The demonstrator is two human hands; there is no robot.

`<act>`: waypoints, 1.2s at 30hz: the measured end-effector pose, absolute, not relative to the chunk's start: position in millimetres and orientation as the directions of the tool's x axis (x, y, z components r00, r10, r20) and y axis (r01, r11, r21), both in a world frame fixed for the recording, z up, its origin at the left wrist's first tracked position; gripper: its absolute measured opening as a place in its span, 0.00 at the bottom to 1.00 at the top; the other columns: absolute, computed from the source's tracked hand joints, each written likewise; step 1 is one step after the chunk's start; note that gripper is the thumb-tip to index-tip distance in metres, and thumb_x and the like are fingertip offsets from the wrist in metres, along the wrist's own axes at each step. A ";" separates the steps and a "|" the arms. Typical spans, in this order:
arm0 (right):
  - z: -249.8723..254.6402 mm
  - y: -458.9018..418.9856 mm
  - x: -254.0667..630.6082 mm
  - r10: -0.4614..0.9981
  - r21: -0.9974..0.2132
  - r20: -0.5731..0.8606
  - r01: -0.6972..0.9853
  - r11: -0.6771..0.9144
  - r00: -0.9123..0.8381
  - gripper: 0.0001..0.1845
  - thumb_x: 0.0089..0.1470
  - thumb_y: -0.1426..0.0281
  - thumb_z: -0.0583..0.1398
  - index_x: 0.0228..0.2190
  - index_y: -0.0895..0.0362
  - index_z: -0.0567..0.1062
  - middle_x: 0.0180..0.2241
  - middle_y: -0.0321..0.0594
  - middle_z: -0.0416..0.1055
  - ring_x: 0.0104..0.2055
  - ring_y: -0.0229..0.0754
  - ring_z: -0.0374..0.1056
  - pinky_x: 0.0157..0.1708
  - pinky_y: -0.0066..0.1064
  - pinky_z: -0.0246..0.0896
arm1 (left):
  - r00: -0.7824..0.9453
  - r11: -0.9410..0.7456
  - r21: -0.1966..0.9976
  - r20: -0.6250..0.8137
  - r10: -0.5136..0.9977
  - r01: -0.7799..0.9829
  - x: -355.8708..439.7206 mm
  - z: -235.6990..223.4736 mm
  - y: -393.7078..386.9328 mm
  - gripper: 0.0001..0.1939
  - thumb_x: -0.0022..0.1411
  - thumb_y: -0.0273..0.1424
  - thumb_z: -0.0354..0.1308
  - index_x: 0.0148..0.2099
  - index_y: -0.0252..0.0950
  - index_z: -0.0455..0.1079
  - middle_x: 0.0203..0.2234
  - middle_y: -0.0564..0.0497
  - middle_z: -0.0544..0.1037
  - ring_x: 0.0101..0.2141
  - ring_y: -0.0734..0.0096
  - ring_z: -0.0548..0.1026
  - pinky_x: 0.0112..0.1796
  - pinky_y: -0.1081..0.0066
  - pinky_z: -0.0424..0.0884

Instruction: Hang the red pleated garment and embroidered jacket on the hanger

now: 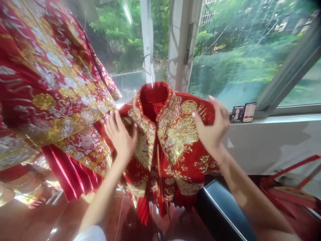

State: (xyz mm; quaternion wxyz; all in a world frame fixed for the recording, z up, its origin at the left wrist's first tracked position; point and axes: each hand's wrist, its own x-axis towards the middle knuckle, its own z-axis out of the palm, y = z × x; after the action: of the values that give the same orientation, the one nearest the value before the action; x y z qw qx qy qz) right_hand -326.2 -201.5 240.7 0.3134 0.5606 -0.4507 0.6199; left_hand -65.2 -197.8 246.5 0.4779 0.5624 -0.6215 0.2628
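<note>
A red jacket [173,144] with gold embroidery hangs on a wire hanger [147,70] in front of the window. My left hand [121,135] lies on its left shoulder, fingers together and slightly curled against the cloth. Over the jacket's right shoulder my right hand [213,125] is wrapped, thumb on the front, fingers round the edge. The red collar stands open between my hands.
A second red and gold embroidered garment [50,87] with a pleated red hem hangs at the left, close to the jacket. Two small cards [243,113] stand on the window sill. A dark box edge [220,214] sits below right. Red items [288,190] lie at the far right.
</note>
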 end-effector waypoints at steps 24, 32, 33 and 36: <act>128.4 -50.5 -243.9 -0.670 -0.635 0.731 -0.490 -0.597 -0.130 0.17 0.63 0.69 0.48 0.23 0.57 0.66 0.19 0.34 0.66 0.20 0.33 0.63 0.22 0.24 0.58 | 0.101 0.115 0.818 0.206 -0.973 -0.563 -88.6 26.1 -42.3 0.15 0.58 0.30 0.55 0.48 0.41 0.73 0.34 0.48 0.81 0.33 0.64 0.80 0.35 0.69 0.75; 71.7 -140.3 -201.3 -0.859 -0.794 0.462 -0.535 -0.288 -0.222 0.19 0.59 0.61 0.49 0.22 0.56 0.67 0.20 0.41 0.68 0.20 0.40 0.64 0.24 0.30 0.58 | 0.054 0.147 0.883 0.190 -0.980 -0.446 -115.9 3.2 -143.7 0.12 0.57 0.23 0.51 0.43 0.36 0.70 0.38 0.42 0.76 0.42 0.60 0.73 0.49 0.58 0.68; 61.1 -147.4 -198.5 -0.870 -0.809 0.436 -0.524 -0.266 -0.231 0.19 0.59 0.60 0.49 0.23 0.57 0.68 0.21 0.43 0.69 0.22 0.41 0.65 0.25 0.31 0.60 | 0.054 0.151 0.896 0.190 -0.980 -0.418 -112.7 -0.4 -150.0 0.13 0.55 0.23 0.53 0.44 0.36 0.70 0.39 0.42 0.75 0.44 0.60 0.72 0.50 0.58 0.67; 34.5 -146.2 -199.5 -0.890 -0.850 0.399 -0.452 -0.269 -0.220 0.18 0.59 0.59 0.50 0.32 0.58 0.73 0.33 0.48 0.74 0.34 0.45 0.71 0.37 0.35 0.66 | 0.059 0.144 0.944 0.169 -0.984 -0.296 -97.8 -14.8 -148.2 0.15 0.51 0.25 0.58 0.44 0.35 0.70 0.41 0.43 0.74 0.46 0.59 0.71 0.52 0.58 0.66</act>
State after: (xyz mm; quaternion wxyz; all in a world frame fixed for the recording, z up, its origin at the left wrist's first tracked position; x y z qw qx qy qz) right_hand -199.5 -146.2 34.5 -0.2048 0.5901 -0.5687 0.5352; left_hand -97.8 -148.2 -14.8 0.4798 0.5471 -0.5846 -0.3587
